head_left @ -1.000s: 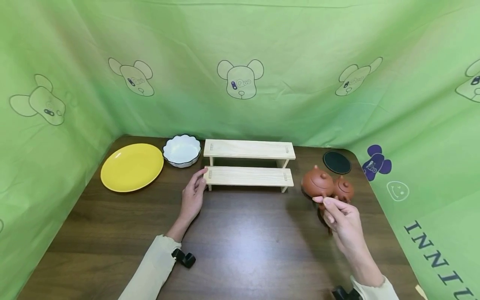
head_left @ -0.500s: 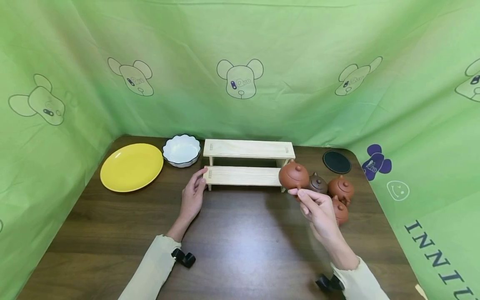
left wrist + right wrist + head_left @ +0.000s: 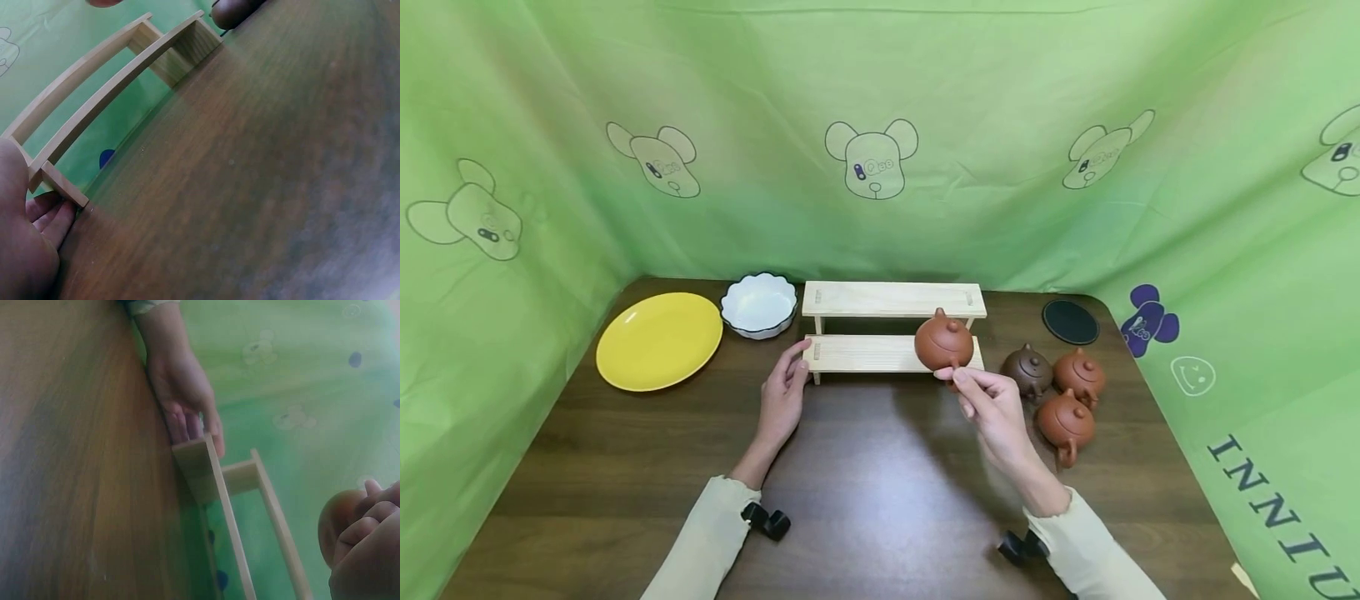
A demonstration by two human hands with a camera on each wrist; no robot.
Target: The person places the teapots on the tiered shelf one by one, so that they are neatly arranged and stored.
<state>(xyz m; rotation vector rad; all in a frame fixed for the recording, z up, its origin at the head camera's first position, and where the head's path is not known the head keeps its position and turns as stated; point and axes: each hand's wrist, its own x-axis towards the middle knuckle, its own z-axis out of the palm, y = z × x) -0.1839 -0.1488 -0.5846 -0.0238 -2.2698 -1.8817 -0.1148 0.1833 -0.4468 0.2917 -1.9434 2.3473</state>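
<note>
My right hand point(image 3: 996, 412) pinches the handle of a small reddish-brown clay teapot point(image 3: 943, 343) between thumb and fingers. The teapot is upright and overlaps the right part of the lower step of a pale two-step wooden stand point(image 3: 865, 354). In the right wrist view, part of this teapot point(image 3: 334, 528) shows behind my curled fingers, raised beyond the stand's planks. My left hand point(image 3: 782, 404) touches the left end of the lower step, with extended fingers. Seen from the left wrist, its fingers point(image 3: 59, 222) lie against the step's end leg.
Right of the stand are a dark brown teapot point(image 3: 1027, 372) and two reddish ones, a back teapot point(image 3: 1079, 373) and a front teapot point(image 3: 1066, 421). Behind them lies a black round mat point(image 3: 1071, 322). A white scalloped bowl point(image 3: 759, 304) and a yellow plate point(image 3: 658, 342) are left.
My right hand has carried the reddish teapot leftward from beside the other teapots to over the lower step. My left hand has stayed at the stand's left end.
</note>
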